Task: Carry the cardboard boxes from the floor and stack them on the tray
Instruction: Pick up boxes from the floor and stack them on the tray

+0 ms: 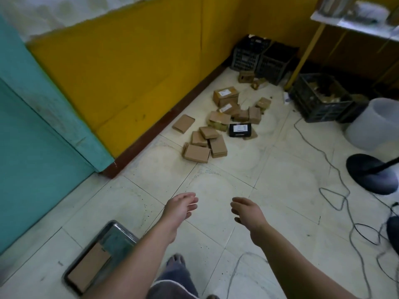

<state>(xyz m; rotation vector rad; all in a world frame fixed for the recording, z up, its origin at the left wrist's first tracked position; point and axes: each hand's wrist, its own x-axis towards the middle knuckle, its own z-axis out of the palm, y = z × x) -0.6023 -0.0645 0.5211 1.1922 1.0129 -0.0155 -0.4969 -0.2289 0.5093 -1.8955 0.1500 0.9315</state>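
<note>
My left hand (181, 205) and right hand (246, 210) are both loose and hold nothing. They reach out over the bare floor (280, 173).

The boxes (212, 134) lie in a messy heap by the yellow wall (129, 67), well apart from my hands. The tray (121, 236) sits on the floor by my left side, with one flat box (89, 266) already in it.

The boxes look small, stiff and light — I think I can grab one by its two long sides, or pinch a few at once. The near box (196, 153) looks easiest to take first. A black box (240, 130) lies mixed in with the brown ones.

Cables (336, 197) snake over the floor on my right, and a fan base (371, 173), a white bucket (375, 124) and crates (319, 98) stand there too — I could trip, so I'd keep left.
</note>
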